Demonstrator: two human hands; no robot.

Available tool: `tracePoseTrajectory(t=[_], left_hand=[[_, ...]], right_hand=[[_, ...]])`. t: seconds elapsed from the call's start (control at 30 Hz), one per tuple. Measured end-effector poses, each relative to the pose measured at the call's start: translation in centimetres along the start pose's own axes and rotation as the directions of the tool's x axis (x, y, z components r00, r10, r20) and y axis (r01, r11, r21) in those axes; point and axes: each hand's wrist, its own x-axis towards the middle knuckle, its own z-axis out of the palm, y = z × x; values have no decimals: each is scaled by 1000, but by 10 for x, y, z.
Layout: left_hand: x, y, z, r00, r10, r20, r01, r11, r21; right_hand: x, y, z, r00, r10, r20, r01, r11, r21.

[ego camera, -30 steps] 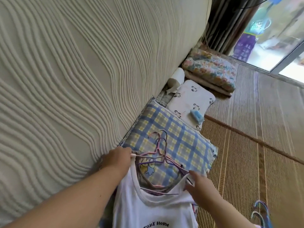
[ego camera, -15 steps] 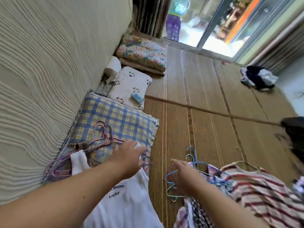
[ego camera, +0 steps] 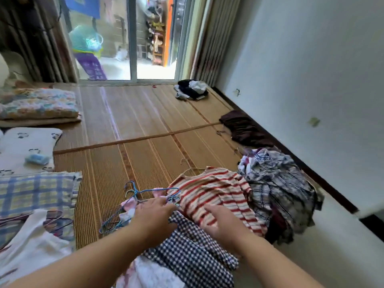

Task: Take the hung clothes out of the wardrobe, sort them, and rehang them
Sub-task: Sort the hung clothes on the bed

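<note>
On woven mat (ego camera: 145, 125), bottom centre: red-striped top (ego camera: 214, 194) lying flat, wire hanger (ego camera: 188, 166) at neck, hem overlapping navy checked garment (ego camera: 193, 252). Right hand (ego camera: 223, 223) flat on striped top, fingers spread, gripping nothing. Left hand (ego camera: 154, 219) fingers extended, tips at blue hangers (ego camera: 145, 192), no grip visible. Grey plaid pile (ego camera: 278, 190) touching striped top's right side. Dark garment (ego camera: 245, 129) further along wall. White tee (ego camera: 31, 252) lower left.

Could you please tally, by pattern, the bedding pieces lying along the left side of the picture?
Floral: 1, the folded quilt
White with small dark prints: 1, the white pillow
Blue-and-yellow check: 1, the plaid pillow
Total: 3
</note>
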Motion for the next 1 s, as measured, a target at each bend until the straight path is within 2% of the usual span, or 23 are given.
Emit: tracePoseTrajectory(t=[0.1, 0.2, 0.37, 0.5, 0.67, 0.9, 1.0], left_hand=[[18, 102, 10, 992, 129, 15, -129, 992, 4], [42, 203, 9, 965, 262, 15, -262, 965, 8], [81, 320, 6, 916, 400, 4, -400, 916, 22], [122, 366, 18, 927, 375, 26, -374, 927, -28], [200, 404, 41, 941, 333, 63, -330, 942, -56], [361, 445, 33, 961, 257, 98, -248, 964, -94], [419, 459, 23, 968, 224, 113, -211, 970, -118]], right_hand=[[-61, 78, -47, 998, 63, -30, -62, 998, 30], [-115, 147, -98, 978, 167, -128, -161, 985, 58], [-154, 224, -148, 942, 261, -213, -242, 964, 111], [-148, 278, -163, 918, 327, -224, -298, 942, 157], [-95, 348, -193, 897, 387, -214, -348, 917, 196], [22, 454, -273, 926, 363, -101, -348, 928, 135], [61, 488, -312, 928, 355, -112, -336, 928, 161]])
